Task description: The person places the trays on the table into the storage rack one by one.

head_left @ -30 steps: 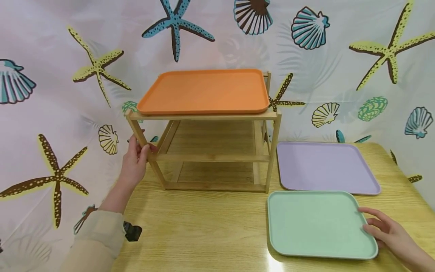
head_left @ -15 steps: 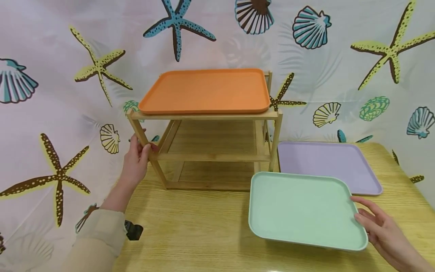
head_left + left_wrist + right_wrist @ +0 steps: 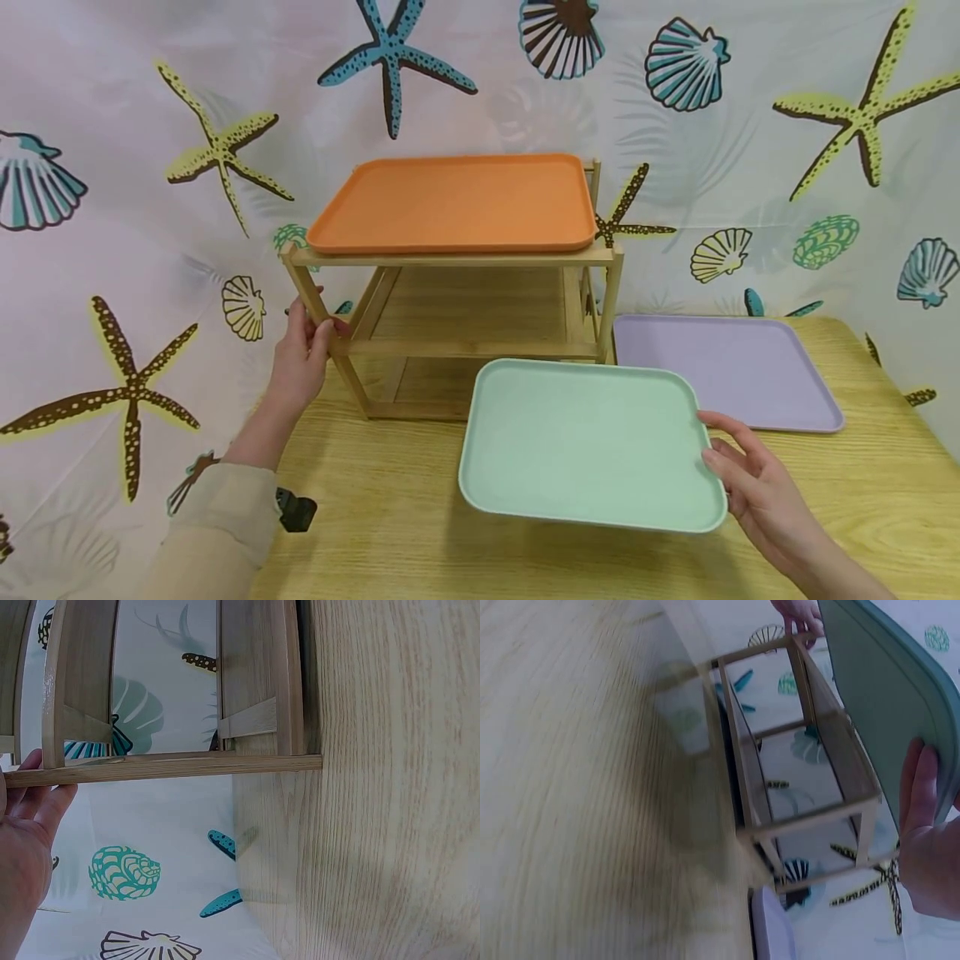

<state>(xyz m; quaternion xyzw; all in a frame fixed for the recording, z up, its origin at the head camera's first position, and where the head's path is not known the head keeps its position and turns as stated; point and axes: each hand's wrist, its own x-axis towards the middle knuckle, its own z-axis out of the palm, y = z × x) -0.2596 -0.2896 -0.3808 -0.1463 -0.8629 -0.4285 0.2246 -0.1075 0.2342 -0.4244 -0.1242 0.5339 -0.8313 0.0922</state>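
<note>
My left hand grips the left front post of a three-tier wooden rack at its middle shelf. In the left wrist view, the fingers of my left hand curl behind that post. My right hand holds a mint green tray by its right short edge, thumb on top. The right wrist view shows fingers spread under the tray's underside. The tray is raised off the table, tilted, and overlaps the rack's lower right front. On the top tier lies an orange tray.
A lavender tray lies on the wooden table right of the rack. Behind and at both sides hangs a white curtain printed with shells and starfish. A black device sits at my left wrist.
My right hand has lifted the mint green tray from the table and carried it left, in front of the rack. My left hand keeps its grip on the post.
</note>
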